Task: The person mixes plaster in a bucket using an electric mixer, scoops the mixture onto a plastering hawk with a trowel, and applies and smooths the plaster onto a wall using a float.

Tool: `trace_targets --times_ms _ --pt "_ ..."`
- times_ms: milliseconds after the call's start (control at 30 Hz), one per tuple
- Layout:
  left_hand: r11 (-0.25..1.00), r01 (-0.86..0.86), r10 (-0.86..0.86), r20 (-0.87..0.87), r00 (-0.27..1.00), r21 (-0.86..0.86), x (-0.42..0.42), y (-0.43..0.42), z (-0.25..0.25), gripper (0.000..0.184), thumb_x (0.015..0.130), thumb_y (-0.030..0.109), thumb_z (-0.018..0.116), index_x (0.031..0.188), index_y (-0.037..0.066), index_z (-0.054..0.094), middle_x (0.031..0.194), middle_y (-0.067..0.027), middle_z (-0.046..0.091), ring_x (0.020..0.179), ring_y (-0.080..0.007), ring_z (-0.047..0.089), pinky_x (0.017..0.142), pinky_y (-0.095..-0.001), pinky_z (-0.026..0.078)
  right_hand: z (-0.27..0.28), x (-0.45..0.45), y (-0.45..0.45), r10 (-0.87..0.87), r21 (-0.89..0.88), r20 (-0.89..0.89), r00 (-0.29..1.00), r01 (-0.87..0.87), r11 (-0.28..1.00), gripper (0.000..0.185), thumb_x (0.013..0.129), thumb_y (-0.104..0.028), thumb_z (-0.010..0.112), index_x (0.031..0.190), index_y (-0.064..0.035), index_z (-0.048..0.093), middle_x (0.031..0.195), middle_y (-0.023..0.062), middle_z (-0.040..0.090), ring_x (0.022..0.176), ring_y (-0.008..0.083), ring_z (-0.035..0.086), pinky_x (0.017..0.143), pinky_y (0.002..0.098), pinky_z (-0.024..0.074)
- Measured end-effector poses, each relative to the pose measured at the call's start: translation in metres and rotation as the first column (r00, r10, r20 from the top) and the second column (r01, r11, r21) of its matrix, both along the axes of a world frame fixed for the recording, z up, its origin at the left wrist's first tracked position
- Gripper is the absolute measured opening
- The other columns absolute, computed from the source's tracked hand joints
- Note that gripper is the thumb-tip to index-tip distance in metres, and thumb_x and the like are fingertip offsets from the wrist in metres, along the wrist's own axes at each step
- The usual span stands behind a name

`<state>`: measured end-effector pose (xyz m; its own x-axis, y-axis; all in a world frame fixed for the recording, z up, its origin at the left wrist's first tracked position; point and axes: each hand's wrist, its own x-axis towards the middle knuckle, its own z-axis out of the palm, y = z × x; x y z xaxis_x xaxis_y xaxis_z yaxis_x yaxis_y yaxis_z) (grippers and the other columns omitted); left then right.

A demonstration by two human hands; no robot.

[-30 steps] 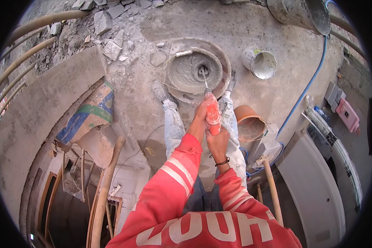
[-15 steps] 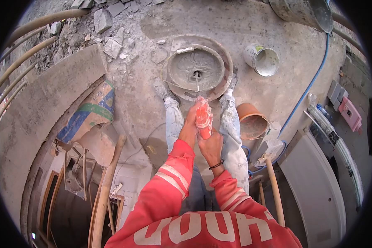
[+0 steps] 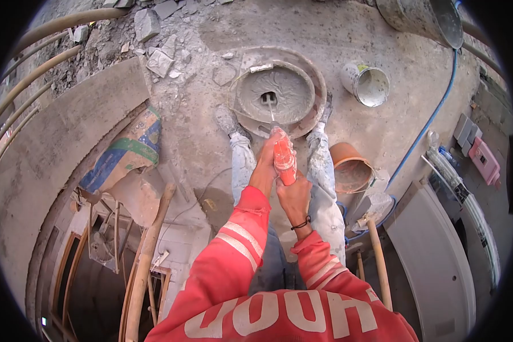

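Both my hands are closed around an orange power drill [image 3: 284,158] with a mixing rod [image 3: 271,111] pointing away from me. My left hand [image 3: 265,159] wraps the front of its body, while my right hand [image 3: 294,196] grips the rear handle. The rod's end dips into grey wet mortar [image 3: 290,91] inside a round bucket [image 3: 312,102], where a dark hollow shows around it. That bucket sits between my feet, within a larger round rim [image 3: 320,80] on the ground. Its wire handle has a pale grip [image 3: 261,68].
A white bucket [image 3: 371,86] lies tilted beyond my right foot; an orange bucket [image 3: 350,168] stands nearer. A blue hose [image 3: 437,102] runs down the right. Rubble [image 3: 148,25] lies far left, a cement bag [image 3: 125,149] at left, a wooden pole [image 3: 149,259] near it. A cable crosses the floor.
The drill and both hands have shifted slightly right and down in view. The rod's end now sits higher and left in the mortar, and the surface swirls look different.
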<state>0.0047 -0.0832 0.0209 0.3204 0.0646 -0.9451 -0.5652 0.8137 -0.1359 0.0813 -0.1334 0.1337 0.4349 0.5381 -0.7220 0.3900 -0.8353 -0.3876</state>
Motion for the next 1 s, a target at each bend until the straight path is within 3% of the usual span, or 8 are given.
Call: trace_targets --times_ms 100,200,267,700,867,1000 --pt "1.000 -0.012 0.012 0.051 0.999 0.010 0.008 -0.003 -0.006 0.027 0.090 0.036 0.065 0.094 0.010 0.060 0.083 -0.0111 0.065 0.065 -0.0285 0.066 0.054 -0.0422 0.056 -0.002 0.004 -0.004 -0.004 0.063 0.004 1.000 0.004 0.998 0.026 0.073 -0.015 0.070 0.090 0.0048 0.068 0.075 0.0290 0.066 0.075 0.0457 0.068 0.066 0.0489 0.0525" --pt "1.000 -0.025 0.025 0.053 0.998 0.002 0.021 -0.011 -0.015 0.025 0.090 0.036 0.064 0.092 0.011 0.059 0.082 -0.0105 0.064 0.064 -0.0281 0.065 0.053 -0.0422 0.055 0.000 0.015 -0.003 0.016 -0.059 0.059 0.998 -0.013 0.998 0.024 0.074 -0.015 0.070 0.089 0.0038 0.068 0.076 0.0283 0.067 0.076 0.0456 0.068 0.067 0.0486 0.0524" --pt "1.000 -0.025 0.025 0.094 0.995 -0.002 0.028 -0.008 -0.017 0.024 0.091 0.036 0.063 0.091 0.011 0.058 0.081 -0.0098 0.064 0.063 -0.0277 0.065 0.053 -0.0419 0.055 0.001 0.020 0.000 0.005 0.010 0.054 0.999 -0.005 1.000 0.024 0.074 -0.015 0.070 0.088 0.0042 0.068 0.076 0.0283 0.067 0.076 0.0455 0.067 0.068 0.0487 0.0524" --pt "1.000 -0.023 0.024 0.051 0.998 -0.003 0.025 0.021 -0.005 0.027 0.091 0.037 0.064 0.091 0.011 0.057 0.075 -0.0080 0.061 0.059 -0.0258 0.063 0.054 -0.0407 0.056 -0.002 0.022 0.019 0.036 0.012 -0.006 0.999 -0.036 0.999 0.025 0.075 -0.013 0.070 0.092 0.0055 0.067 0.079 0.0262 0.068 0.076 0.0423 0.068 0.068 0.0454 0.0517" --pt "0.999 -0.041 0.041 -0.001 0.999 0.010 0.015 0.032 0.002 0.024 0.093 0.034 0.062 0.090 0.011 0.056 0.074 -0.0071 0.060 0.058 -0.0244 0.063 0.054 -0.0389 0.056 -0.009 0.012 0.019 0.017 -0.004 -0.007 1.000 -0.017 1.000 0.028 0.074 -0.016 0.071 0.091 0.0054 0.067 0.079 0.0285 0.067 0.079 0.0457 0.067 0.069 0.0479 0.0514" --pt "0.997 -0.070 0.067 0.088 0.994 0.026 0.004 0.023 -0.020 0.032 0.093 0.041 0.061 0.089 0.010 0.057 0.074 -0.0085 0.062 0.061 -0.0257 0.064 0.054 -0.0409 0.055 -0.010 0.005 0.024 0.059 0.010 -0.019 0.998 -0.059 0.998 0.028 0.073 -0.014 0.072 0.092 0.0062 0.067 0.080 0.0301 0.066 0.082 0.0481 0.066 0.069 0.0490 0.0509"
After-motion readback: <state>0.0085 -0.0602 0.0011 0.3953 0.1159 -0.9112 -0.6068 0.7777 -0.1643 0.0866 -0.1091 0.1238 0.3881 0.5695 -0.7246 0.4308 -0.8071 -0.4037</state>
